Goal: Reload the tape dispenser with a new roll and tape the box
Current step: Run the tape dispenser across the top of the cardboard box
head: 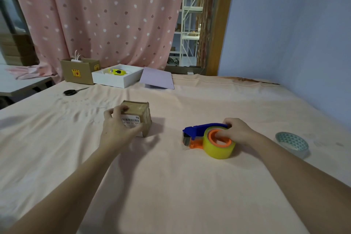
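Head view: left hand (117,131) curled round the box (135,118), mid-table on the pink cloth (171,186), barcode label facing the camera. Right hand (236,132) grips the dispenser (201,133) with fingers in the orange hub, yellow roll (218,147) mounted; dispenser sits right of the box, apart. Spare roll (292,144) lies flat, far right. Scissors (73,91) far left, back

At the centre left of the frame, the small box (139,115) is brown cardboard under glossy clear tape, with a matt white paper label. The dispenser (205,133), at the centre right, is smooth blue and orange plastic carrying a shiny, translucent yellowish tape roll (218,148). A matt, slightly creased peach cloth (171,186) covers the desk, and a soft pink spotted fabric curtain (114,15) hangs at the upper left.
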Tool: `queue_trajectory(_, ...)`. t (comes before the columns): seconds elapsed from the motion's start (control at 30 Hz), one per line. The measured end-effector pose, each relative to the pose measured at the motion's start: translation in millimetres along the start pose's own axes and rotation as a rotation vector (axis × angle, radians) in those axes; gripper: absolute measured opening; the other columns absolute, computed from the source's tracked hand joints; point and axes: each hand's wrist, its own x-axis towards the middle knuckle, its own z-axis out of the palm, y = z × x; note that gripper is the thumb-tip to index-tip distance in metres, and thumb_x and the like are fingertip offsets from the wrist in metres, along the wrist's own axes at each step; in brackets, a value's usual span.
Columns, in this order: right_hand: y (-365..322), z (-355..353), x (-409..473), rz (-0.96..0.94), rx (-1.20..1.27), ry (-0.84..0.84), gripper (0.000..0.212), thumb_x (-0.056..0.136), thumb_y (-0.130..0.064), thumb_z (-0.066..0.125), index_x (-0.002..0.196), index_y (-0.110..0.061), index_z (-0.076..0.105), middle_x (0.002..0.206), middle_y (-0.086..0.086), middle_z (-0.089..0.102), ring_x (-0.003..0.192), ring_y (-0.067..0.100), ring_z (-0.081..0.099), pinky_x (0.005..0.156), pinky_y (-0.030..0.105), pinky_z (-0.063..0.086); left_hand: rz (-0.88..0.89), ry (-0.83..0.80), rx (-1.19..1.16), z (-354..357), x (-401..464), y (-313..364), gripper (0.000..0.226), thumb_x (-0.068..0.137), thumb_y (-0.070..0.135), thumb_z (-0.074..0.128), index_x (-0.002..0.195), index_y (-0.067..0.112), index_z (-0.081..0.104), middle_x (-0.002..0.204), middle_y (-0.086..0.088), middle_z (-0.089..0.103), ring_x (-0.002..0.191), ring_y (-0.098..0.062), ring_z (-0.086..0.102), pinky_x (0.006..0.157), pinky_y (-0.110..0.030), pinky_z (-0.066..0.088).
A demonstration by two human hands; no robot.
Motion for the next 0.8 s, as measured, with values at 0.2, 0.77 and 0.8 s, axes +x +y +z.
queue_trajectory(0.2,-4,-6,-16,0.061,0.290,0.017,0.031,0.077,-0.009,0.081,0.094,-0.008,0.055,0.071,0.008,0.069,0.060,0.020,0.067,0.057,0.030,0.050,-0.023,0.015,-0.023,8,-11,11,0.081,0.066,0.039,0.086,0.130,0.034,0.038,0.132,0.004,0.036,0.097,-0.015,0.055,0.081,-0.034,0.044)
queue_trajectory(0.77,0,-25,-42,0.080,0.825,0.169,0.034,0.084,-0.012,0.072,0.118,-0.013,0.063,0.099,0.014,0.071,0.081,0.027,0.068,0.067,0.037,0.054,0.383,-0.406,0.217,28,-33,67,0.054,0.070,0.050,0.081,0.105,0.038,0.041,0.129,0.018,0.039,0.084,-0.018,0.067,0.076,-0.042,0.056)
queue_trajectory(0.8,-1,-24,-43,0.070,0.828,0.170,0.032,0.085,-0.011,0.071,0.116,-0.015,0.064,0.099,0.013,0.071,0.081,0.026,0.067,0.067,0.037,0.054,0.359,-0.444,0.121,29,-32,66,0.053,0.070,0.044,0.082,0.105,0.039,0.043,0.127,0.017,0.044,0.083,-0.016,0.067,0.079,-0.042,0.057)
